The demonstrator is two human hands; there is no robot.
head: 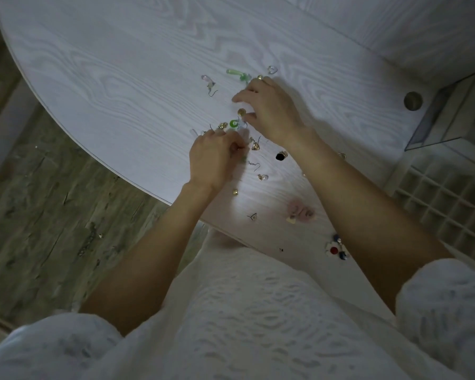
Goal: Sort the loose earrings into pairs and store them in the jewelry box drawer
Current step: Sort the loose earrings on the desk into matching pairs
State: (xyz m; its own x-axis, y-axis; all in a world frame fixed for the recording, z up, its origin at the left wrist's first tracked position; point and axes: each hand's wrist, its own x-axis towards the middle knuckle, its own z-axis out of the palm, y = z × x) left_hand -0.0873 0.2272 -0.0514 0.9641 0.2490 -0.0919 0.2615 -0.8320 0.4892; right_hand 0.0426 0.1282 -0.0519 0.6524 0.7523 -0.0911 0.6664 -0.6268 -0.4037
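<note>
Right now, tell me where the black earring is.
In the head view, the black earring lies on the table, just left of the right forearm, right of the gold heart earring.

Loose earrings [254, 145] are scattered across the table [121, 64]; what seems a jewelry box [450, 116] is set at its right, the gridded drawer [444, 204] before it.

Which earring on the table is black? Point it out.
The black earring, a dark bead with a gold fitting, just left of the right forearm. The earrings around it are gold, green, clear or pink.
</note>
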